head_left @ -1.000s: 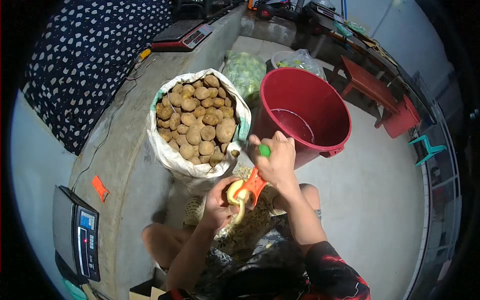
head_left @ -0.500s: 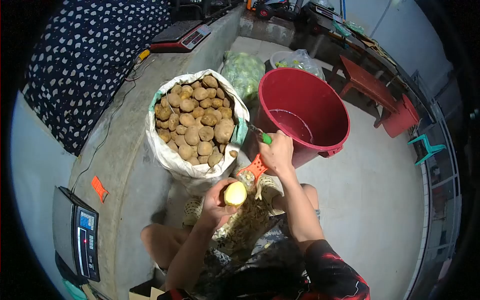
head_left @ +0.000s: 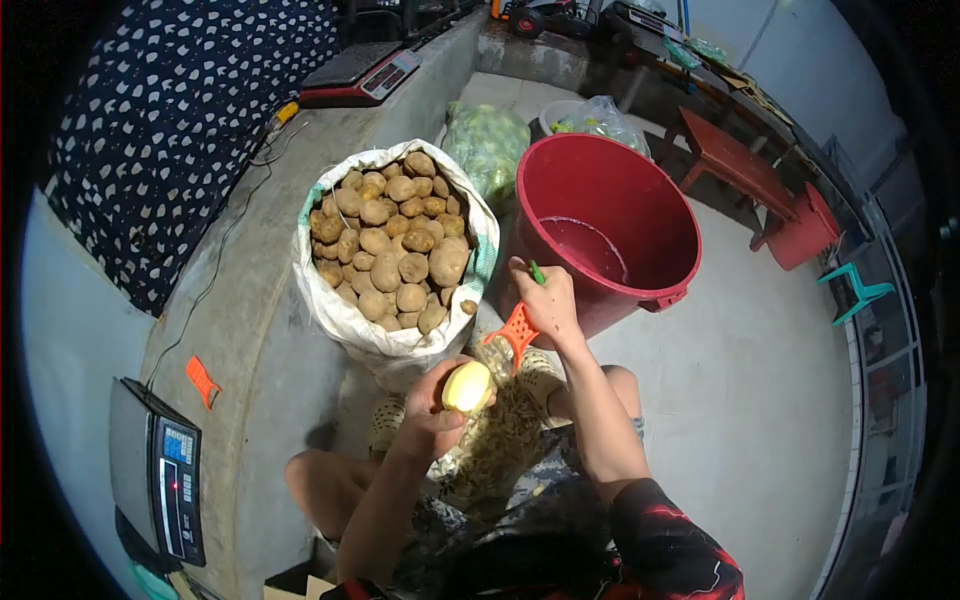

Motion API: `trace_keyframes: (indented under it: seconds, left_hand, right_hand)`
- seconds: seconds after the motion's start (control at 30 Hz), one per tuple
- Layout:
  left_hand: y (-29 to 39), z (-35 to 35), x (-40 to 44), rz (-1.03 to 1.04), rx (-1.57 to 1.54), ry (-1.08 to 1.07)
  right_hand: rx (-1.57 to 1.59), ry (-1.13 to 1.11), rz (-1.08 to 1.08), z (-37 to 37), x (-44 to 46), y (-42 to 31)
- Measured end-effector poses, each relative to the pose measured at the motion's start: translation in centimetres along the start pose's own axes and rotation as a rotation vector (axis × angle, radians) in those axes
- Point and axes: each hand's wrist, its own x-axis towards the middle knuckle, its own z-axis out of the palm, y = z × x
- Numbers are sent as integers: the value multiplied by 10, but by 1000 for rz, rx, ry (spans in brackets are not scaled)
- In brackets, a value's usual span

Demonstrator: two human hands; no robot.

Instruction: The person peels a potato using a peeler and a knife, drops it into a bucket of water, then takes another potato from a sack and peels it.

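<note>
A peeled, pale yellow potato (head_left: 467, 387) rests in my left hand (head_left: 432, 412), whose fingers wrap round its side. My right hand (head_left: 550, 305) is closed on an orange peeler (head_left: 517, 332), its head pointing down toward the potato but apart from it. A green handle (head_left: 537, 272) also sticks out of the top of that hand; what it belongs to is mostly hidden. Below both hands, a heap of peelings (head_left: 500, 440) lies between my legs. Just ahead stands a white sack (head_left: 350, 335) full of unpeeled potatoes (head_left: 385, 270).
A large red bucket (head_left: 610, 210) with some liquid inside stands right of the sack. Behind are a bag of green vegetables (head_left: 487, 145) and a clear bag (head_left: 600, 120). On the left ledge lie another orange peeler (head_left: 202, 380) and a scale (head_left: 165, 470). A red bench (head_left: 735, 165) stands at right.
The potato has turned in my left hand and shows more of its side. My right hand has tilted, and less of the green-handled thing shows.
</note>
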Motion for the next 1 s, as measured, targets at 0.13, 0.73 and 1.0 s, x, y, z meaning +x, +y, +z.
trace_keyframes:
  seconds: [0.13, 0.73, 1.0]
  left_hand:
    - [-5, -3, -2, 81, 78, 183]
    - [-2, -2, -7, 11, 6, 20]
    - [-5, 4, -6, 37, -33, 63]
  right_hand:
    - [-350, 231, -550, -7, -43, -40]
    - [-286, 234, -391, -3, -6, -6]
    - [-181, 127, -486, -1, -16, -10]
